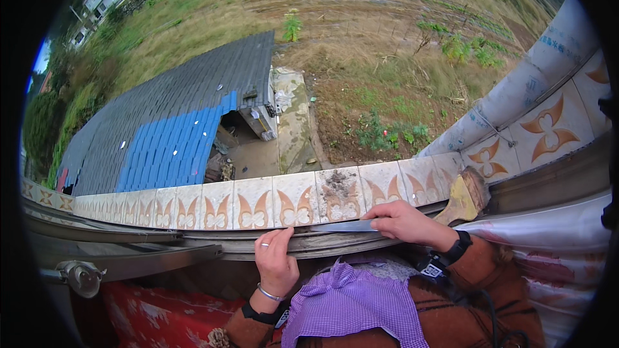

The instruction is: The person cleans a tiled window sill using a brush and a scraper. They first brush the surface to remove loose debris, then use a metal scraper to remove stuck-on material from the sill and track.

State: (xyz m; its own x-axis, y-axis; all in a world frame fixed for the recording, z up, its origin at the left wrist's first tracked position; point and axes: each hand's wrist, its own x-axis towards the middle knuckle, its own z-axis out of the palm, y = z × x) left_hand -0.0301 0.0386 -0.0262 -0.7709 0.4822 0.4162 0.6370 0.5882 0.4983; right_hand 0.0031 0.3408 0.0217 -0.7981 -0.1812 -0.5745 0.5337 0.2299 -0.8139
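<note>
A thin, flat metal blade, like a knife, lies along the groove of the window track. My right hand grips its right end, and the handle is hidden in my fingers. My left hand, with a ring and a bracelet, is at the inner edge of the track near the blade's left tip. Its fingers are bent and close together; what they pinch, if anything, is hidden. Beyond the track runs a tiled sill with orange patterns and a patch of dark dirt. Right of my right hand rests a brush with a yellowish handle.
A pale wrapped pipe slants up at the right outside. Below the window are a shed roof with blue panels, and a field. White-and-pink curtain fabric hangs at the right. Red cloth lies at the lower left.
</note>
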